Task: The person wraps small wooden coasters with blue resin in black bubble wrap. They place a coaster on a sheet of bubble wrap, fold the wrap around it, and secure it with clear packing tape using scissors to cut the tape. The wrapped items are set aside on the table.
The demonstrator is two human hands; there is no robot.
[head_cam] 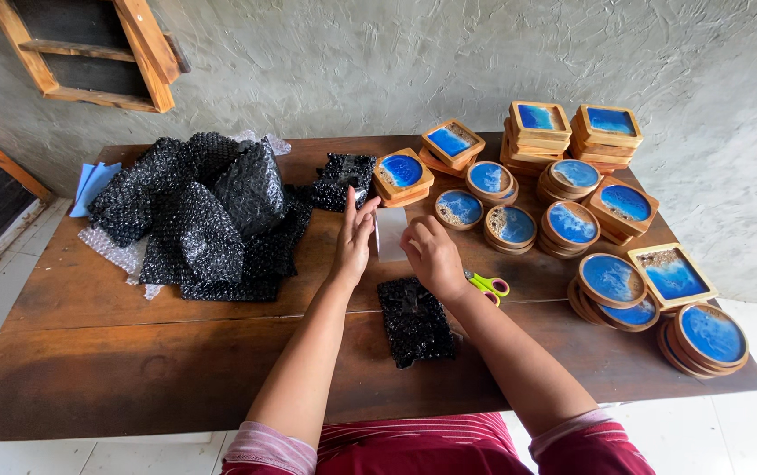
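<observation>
Both hands hold a strip of clear tape (391,233) stretched between them, just above table: left hand (354,239) w/ fingers straight, pinching strip's left edge; right hand (432,255) curled, gripping its right edge. Landmark = black bubble-wrapped parcel (414,321), flat on wooden table (88,352). Tape sits just behind parcel. Green-handled scissors (487,285) just right of it. Heap of black bubble wrap (207,220) left & behind. Stacks of blue-and-wood coasters (572,189) right & behind.
</observation>
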